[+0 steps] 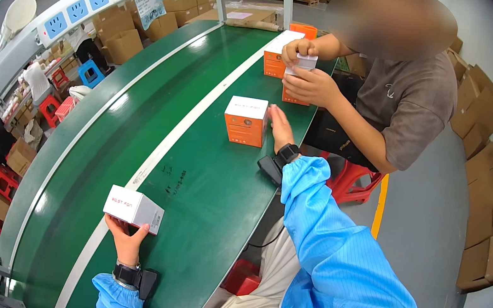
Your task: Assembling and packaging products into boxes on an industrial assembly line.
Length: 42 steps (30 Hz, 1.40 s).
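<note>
A small white carton (pixel 135 207) is in my left hand (pixel 126 243), above the near part of the green work surface (pixel 192 174). My fingers reach under its left side and the thumb presses at its lower right; part of the grip hides behind the box. Farther along stands an orange-and-white box (pixel 245 122), upright with its white top up. Beside its right face is my right hand (pixel 280 130), fingers stretched out; whether they touch the box I cannot tell. Both wrists wear black bands with small dark devices, under blue sleeves.
Across to the far right, a co-worker's hands (pixel 309 77) hold a white-and-orange box (pixel 296 91). Another orange-and-white box (pixel 277 56) stands behind it. A white stripe (pixel 181 128) runs along the green surface. A red stool (pixel 355 182) and stacked cardboard cartons (pixel 484 208) lie to the right.
</note>
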Available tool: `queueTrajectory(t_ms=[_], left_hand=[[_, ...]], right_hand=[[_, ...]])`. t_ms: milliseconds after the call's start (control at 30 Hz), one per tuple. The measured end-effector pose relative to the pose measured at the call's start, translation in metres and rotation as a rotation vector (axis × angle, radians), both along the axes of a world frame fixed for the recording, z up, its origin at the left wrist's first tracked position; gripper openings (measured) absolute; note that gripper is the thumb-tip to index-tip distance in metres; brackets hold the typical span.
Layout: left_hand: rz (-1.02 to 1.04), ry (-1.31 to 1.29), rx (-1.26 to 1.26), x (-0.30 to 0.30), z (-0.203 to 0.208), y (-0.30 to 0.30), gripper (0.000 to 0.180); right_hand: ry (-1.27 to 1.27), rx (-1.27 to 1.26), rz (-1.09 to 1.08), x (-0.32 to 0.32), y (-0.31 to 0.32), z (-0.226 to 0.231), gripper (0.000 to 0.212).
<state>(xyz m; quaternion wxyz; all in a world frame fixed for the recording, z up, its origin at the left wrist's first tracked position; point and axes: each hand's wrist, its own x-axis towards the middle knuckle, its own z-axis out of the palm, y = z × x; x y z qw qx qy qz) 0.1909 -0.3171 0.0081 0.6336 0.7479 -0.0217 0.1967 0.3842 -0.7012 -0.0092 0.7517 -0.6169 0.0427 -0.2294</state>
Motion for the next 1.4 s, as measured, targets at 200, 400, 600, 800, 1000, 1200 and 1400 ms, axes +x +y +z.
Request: queueTrajectory(t_ms=[200,400,600,800,1000,1200,1400], left_hand=[[-0.257,-0.013,0.012,0.021,-0.003,-0.034,0.093],[-0.309,-0.029,-0.034,0.094,-0.001,-0.098,0.095],[-0.441,-0.085,-0.085,0.127,-0.006,-0.108,0.094],[-0.440,-0.028,-0.228,0.131,-0.002,-0.084,0.083],[-0.343,-0.016,-0.335,0.160,-0.017,-0.070,0.067],[-0.417,-0.026,-0.492,0.169,-0.014,-0.070,0.072],[-0.401,0.096,-0.495,0.171,-0.017,-0.084,0.077]], right_hand=[[0.034,-0.238,0.125,-0.003,0.018,0.011,0.049],[-0.099,-0.430,0.178,-0.024,0.054,0.012,0.050],[0.107,-0.201,0.446,-0.009,0.070,0.017,0.052],[0.288,0.308,0.879,0.020,0.108,0.016,0.056],[0.355,0.158,0.692,0.015,0.126,0.036,0.063],[0.281,-0.485,0.490,0.029,0.122,0.023,0.050],[0.188,-0.577,0.508,0.040,0.097,0.005,0.053]])
